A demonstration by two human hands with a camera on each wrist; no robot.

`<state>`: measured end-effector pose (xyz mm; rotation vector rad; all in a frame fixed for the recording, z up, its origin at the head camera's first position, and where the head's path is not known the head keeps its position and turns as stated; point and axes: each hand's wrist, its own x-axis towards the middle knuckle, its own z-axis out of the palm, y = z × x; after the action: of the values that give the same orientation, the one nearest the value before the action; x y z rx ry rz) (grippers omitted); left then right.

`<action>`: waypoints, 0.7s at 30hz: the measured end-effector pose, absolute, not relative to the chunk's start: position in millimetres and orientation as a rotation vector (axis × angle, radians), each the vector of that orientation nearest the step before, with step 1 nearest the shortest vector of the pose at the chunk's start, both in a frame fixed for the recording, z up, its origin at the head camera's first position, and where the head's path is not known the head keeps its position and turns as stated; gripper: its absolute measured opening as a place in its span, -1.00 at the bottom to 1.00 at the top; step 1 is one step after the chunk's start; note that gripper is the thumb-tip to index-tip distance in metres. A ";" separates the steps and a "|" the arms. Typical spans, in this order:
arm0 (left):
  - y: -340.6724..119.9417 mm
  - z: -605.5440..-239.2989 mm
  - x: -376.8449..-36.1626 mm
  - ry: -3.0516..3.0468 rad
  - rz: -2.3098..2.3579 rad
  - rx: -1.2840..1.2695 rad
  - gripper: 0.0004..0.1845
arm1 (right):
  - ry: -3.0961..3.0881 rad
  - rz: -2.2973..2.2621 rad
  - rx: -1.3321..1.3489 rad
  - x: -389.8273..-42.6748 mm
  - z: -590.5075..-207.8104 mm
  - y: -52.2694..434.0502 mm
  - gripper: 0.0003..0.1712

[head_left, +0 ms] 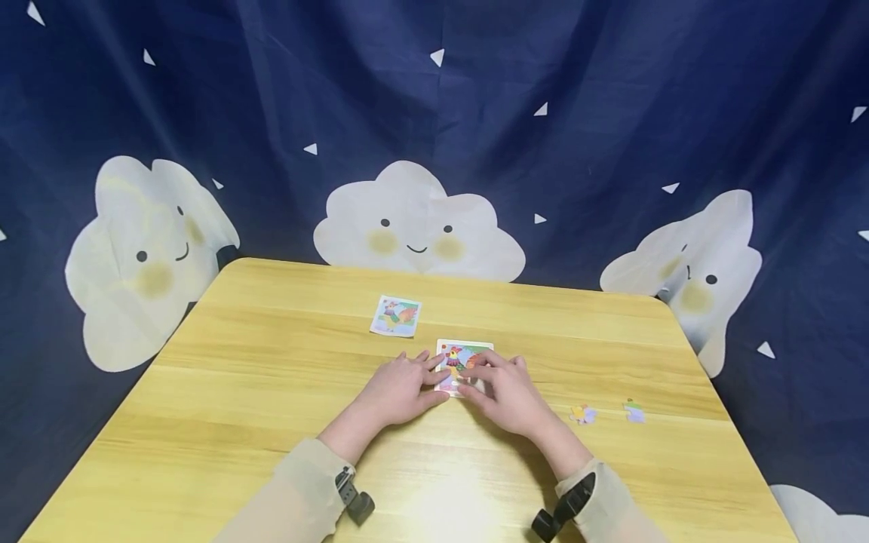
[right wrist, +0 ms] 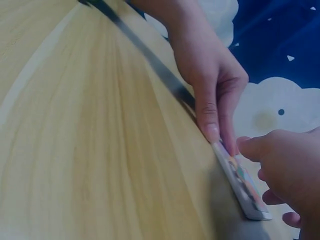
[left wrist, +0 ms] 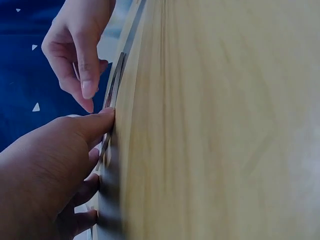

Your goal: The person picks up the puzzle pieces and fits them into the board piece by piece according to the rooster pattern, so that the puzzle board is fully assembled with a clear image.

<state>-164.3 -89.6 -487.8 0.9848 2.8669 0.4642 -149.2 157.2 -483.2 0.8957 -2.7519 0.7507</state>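
A small square puzzle board with a colourful rooster picture (head_left: 464,362) is seen lying flat on the pale wooden counter (head_left: 271,392), just below the middle of the head view. It is flanked by both hands: the left hand (head_left: 400,392) rests at its left edge with fingers fairly straight, fingertips pressed on the board, and the right hand (head_left: 505,392) lies over its lower right part, fingers spread and laid flat on the surface (nothing is pinched by either grip, as far as can be told). In the right wrist view the board (right wrist: 242,187) is shown as a thin slab, touched from both sides.

Two small loose puzzle pieces (head_left: 584,414) (head_left: 634,411) are left on the counter to the right, well apart from the board, so the picture is judged mostly filled but unfinished. A printed reference card with the same rooster (head_left: 396,315) lies above and to the left.
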 end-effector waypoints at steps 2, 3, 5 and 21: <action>-89.5 -487.6 -164.3 2.865 0.470 0.981 -0.46 | -2.745 0.785 0.907 -149.0 -480.9 161.5 -0.72; -89.5 -487.5 -164.2 2.865 0.473 0.980 -0.46 | -2.741 0.805 0.915 -148.9 -479.5 163.6 -0.71; -89.4 -487.3 -164.2 2.864 0.480 0.978 -0.47 | -2.743 0.833 0.924 -148.4 -477.4 168.6 -0.70; -90.2 -487.1 -163.9 2.855 0.494 0.984 -0.47 | -2.754 1.036 0.996 -140.7 -465.4 211.8 -0.61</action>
<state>-163.9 -90.2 -487.1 0.9843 2.8548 0.4940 -140.7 211.8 -465.4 0.9961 -2.7543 1.0359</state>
